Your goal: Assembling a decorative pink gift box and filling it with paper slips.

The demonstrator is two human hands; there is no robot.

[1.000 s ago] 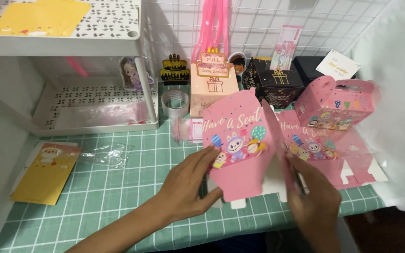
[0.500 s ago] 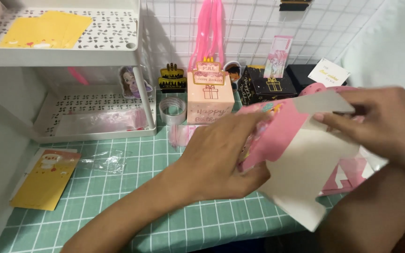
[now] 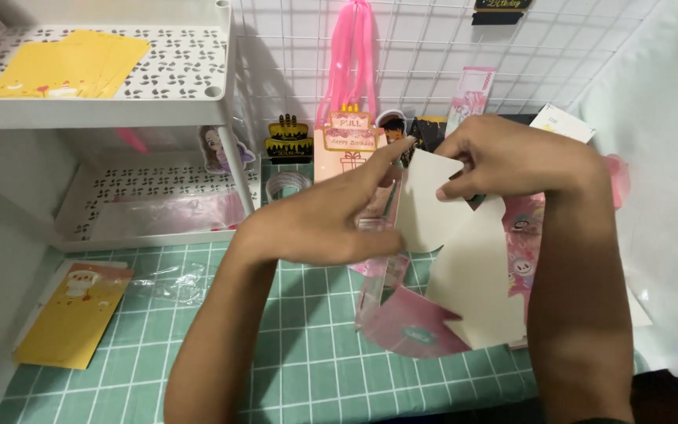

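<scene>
Both hands, left hand [image 3: 315, 224] and right hand [image 3: 512, 157], fingers pinching pink cardboard box [image 3: 464, 267], tape roll [image 3: 286, 185] behind

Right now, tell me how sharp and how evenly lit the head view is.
Head view: mostly sharp, the mat grid crisp; slight softness on the left hand and right hand holding the pink box. Light is soft and even, with no glare; shade lies under the shelf, and a faint shadow falls on the wall behind the grid.
</scene>
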